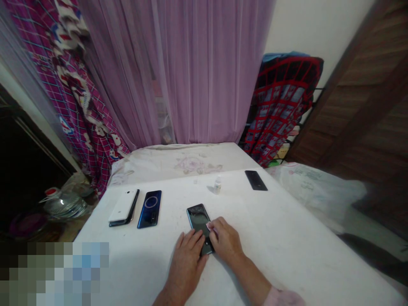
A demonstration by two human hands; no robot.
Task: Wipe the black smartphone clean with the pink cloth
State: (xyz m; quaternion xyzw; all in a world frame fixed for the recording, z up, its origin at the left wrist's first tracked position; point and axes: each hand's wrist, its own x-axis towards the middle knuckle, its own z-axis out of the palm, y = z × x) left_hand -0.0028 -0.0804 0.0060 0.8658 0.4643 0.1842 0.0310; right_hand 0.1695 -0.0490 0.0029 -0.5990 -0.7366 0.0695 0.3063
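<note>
A black phone point(198, 216) lies face up on the white-covered table point(280, 246), close to its near side. My left hand point(188, 259) rests over the phone's lower left part, its fingers spread across the edge and glass. At the phone's right edge, my right hand point(225, 240) is closed, pinching a small whitish piece point(208, 225) against the screen. What the piece is cannot be made out. Beyond the phone stands a small white bottle point(217, 186), upright, with a tiny clear object point(195, 182) to its left.
On the left, a white phone point(123, 206) lies on a dark one, beside a blue phone point(149, 209) with a ring on its back. A dark phone point(256, 180) lies at the back right. Purple curtains point(204, 76) hang behind the table; a plastic bag point(312, 187) is at right.
</note>
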